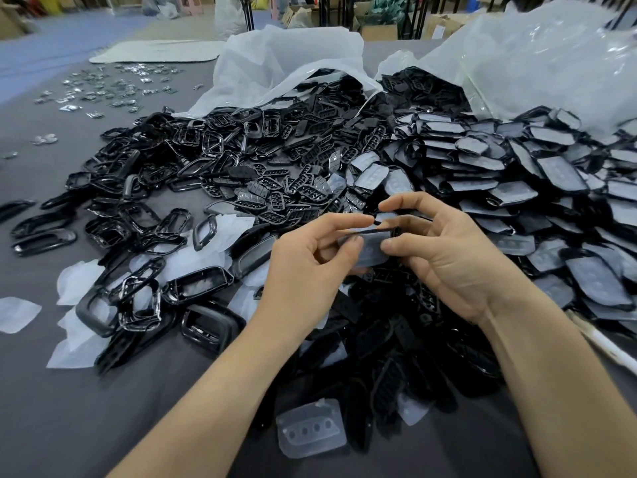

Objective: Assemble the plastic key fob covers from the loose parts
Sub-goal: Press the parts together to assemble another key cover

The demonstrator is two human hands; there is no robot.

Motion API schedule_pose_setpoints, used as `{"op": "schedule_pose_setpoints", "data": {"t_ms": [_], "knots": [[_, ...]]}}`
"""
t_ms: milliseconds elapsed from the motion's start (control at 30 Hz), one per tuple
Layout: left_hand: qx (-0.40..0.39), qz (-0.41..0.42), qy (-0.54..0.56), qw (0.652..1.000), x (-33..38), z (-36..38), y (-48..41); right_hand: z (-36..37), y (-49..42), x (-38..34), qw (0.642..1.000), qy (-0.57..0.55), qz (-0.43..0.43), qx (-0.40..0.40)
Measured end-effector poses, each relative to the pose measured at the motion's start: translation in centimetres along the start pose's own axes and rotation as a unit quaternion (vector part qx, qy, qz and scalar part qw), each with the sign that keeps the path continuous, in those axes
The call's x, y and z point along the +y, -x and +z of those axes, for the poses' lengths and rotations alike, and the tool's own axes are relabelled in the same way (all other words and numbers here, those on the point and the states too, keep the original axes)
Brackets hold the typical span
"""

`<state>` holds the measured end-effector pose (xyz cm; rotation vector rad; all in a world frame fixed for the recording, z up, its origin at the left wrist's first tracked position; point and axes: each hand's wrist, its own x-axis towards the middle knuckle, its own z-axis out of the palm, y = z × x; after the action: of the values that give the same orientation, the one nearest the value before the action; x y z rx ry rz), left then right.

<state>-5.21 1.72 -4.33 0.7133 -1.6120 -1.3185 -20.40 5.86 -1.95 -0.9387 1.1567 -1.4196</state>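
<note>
Two plastic bags lie open at the back of the grey surface. The white bag on the left spills black button plates, slotted pieces heaped towards the middle. The clear bag on the right spills dark shells, each faced with a pale translucent layer and stacked overlapping down the right side. Left of both heaps lie glossy black frames, open in the middle, mixed with loose pale translucent sheets. Small shiny pieces are scattered far back on the left, near a flat white mat.

Any marking on the parts is too small to read.

The key fob part, a pale translucent piece with a thin black rim along its top, is held above the middle of the pile, between the two hands. The left hand pinches its left end between thumb and forefinger. The right hand grips its right end, thumb below and fingers curled over the top edge. A translucent pad with a row of round recesses lies on the surface near the forearms, well apart from the held part.
</note>
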Motion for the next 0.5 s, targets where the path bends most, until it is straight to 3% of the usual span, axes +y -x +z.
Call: {"op": "schedule_pose_setpoints", "data": {"t_ms": [233,500], "knots": [[0.010,0.011,0.014,1.000,0.46,0.00,-0.13,-0.14,-0.13,-0.09,0.997,-0.066,0.026,0.021],[0.024,0.000,-0.008,1.000,0.61,0.04,-0.11,-0.15,0.03,-0.04,1.000,0.009,-0.006,0.002]]}}
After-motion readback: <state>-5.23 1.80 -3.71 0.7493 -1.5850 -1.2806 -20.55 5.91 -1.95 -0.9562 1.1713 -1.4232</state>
